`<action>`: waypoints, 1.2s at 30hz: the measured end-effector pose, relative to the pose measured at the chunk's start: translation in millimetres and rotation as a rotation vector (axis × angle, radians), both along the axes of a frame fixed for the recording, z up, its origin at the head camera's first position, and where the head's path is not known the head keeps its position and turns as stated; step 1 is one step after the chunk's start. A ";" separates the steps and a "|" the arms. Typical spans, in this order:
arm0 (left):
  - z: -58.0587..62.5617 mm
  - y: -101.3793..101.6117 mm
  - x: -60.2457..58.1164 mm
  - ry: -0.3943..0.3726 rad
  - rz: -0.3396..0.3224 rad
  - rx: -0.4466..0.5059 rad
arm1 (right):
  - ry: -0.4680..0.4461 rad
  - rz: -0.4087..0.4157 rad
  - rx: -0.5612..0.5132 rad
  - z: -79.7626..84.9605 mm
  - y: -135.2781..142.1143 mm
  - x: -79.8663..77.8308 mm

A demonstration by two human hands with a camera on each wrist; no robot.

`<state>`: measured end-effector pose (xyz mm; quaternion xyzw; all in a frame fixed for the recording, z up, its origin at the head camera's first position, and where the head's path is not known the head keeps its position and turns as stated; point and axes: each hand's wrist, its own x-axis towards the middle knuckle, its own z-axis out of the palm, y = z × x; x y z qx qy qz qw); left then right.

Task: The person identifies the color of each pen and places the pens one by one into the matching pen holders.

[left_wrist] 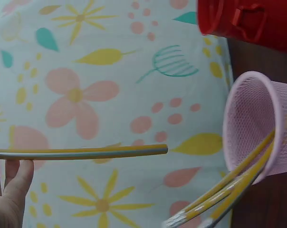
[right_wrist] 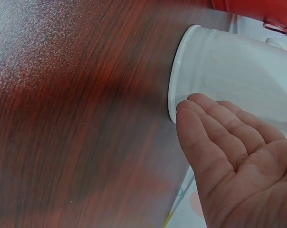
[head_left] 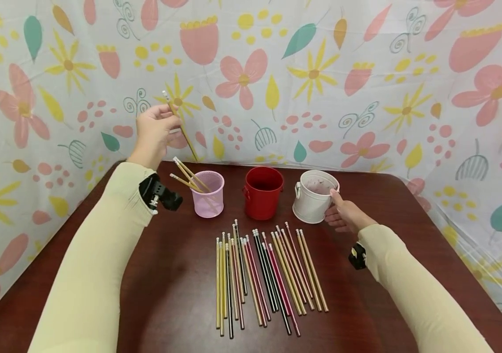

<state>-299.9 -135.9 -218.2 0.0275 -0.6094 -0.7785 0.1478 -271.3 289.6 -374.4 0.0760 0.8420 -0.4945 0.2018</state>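
Raised behind the pink mesh cup, my left hand pinches a gold pencil between thumb and fingers. The pencil slants, its white eraser end up and its other end above the cup's level. Several gold pencils lean inside that cup, erasers sticking out over the rim. At the far right, my right hand is beside the white bucket, thumb at its rim. In the right wrist view its fingers lie extended along the bucket's side, not curled round it.
A red bucket stands between the pink cup and the white bucket. Several gold, black and red pencils lie in a row on the dark wooden table, erasers toward the containers. A flowered cloth hangs behind the table.
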 end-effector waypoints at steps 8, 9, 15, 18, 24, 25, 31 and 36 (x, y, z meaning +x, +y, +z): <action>-32.2 7.2 -12.2 -0.068 -0.014 -0.067 | -0.015 0.013 0.000 2.7 -3.9 -0.4; -36.8 6.9 -12.8 -0.079 -0.011 -0.078 | -0.013 0.015 0.000 2.8 -4.4 -0.9; -65.1 6.6 -15.0 -0.137 0.005 -0.128 | -0.013 0.014 0.002 3.1 -6.0 -2.8; -78.1 11.5 -15.8 -0.128 0.011 -0.149 | -0.007 0.017 0.002 4.2 -5.6 -2.3; -101.1 25.8 -14.5 -0.050 0.030 -0.164 | 0.005 0.015 0.001 5.0 -2.6 -0.9; -104.8 27.3 -14.1 -0.042 0.034 -0.168 | 0.006 0.011 0.001 4.9 -2.3 -0.9; -122.8 30.9 -11.1 -0.053 0.067 -0.204 | -0.001 -0.007 -0.006 2.9 -1.9 -1.4; -130.6 31.1 -10.1 -0.085 0.055 -0.266 | -0.010 -0.009 -0.009 0.6 -1.5 -0.4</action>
